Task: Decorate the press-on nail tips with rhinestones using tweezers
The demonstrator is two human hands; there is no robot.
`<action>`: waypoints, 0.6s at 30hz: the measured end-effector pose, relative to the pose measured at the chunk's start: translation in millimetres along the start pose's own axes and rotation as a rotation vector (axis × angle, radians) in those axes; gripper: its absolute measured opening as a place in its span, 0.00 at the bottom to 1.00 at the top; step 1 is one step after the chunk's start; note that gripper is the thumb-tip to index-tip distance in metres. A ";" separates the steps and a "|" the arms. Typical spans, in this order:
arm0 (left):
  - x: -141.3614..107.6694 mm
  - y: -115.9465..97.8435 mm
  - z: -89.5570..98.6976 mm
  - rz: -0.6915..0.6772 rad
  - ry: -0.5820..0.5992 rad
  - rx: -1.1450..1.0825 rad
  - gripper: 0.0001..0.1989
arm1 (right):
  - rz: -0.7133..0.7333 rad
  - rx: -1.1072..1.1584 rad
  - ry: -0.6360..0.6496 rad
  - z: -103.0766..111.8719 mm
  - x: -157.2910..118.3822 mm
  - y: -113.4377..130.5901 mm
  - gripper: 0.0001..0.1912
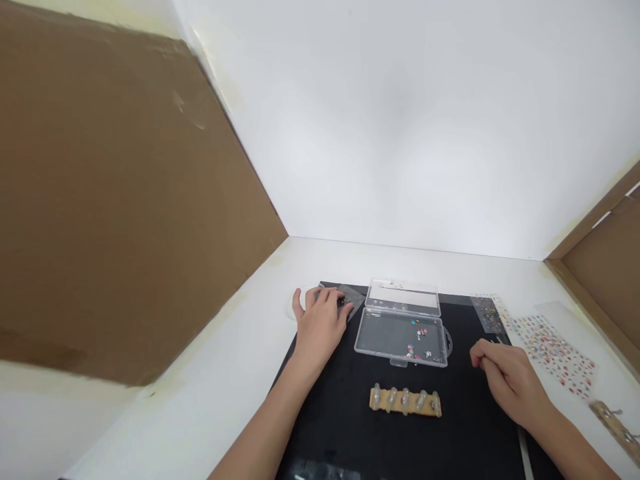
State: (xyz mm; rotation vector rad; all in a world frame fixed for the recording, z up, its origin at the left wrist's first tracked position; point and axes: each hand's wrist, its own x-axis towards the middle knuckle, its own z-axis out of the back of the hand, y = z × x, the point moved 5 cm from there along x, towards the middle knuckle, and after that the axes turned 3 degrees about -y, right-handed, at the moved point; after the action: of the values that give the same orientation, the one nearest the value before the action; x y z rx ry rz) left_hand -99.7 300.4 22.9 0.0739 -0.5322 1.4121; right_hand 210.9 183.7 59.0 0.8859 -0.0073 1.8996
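2 hands: L hand (320, 327), fingers wide on clear tray (356, 297) of dark beads; R hand (507, 380), fingers curled, grip unclear; open clear box (400, 340), long axis L-R, holds colored gems (417, 332).

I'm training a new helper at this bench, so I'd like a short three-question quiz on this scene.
1. Is the left hand or the right hand nearer the sticker sheet?
2. True or false: the clear box is shut.
3. How many clear tips stand on the wooden strip?

Key:
1. The right hand.
2. False: it stands open.
3. Five.
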 end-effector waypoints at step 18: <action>-7.9 -35.8 44.1 0.503 -0.037 -1.431 0.24 | 0.220 -0.089 -0.216 15.4 6.4 40.1 0.14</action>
State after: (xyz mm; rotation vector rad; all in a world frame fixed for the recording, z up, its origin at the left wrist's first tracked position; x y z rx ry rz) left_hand -79.9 271.1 68.0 -1.2459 -1.5451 1.1992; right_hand 186.7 162.9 88.4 1.0599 -0.3300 1.9784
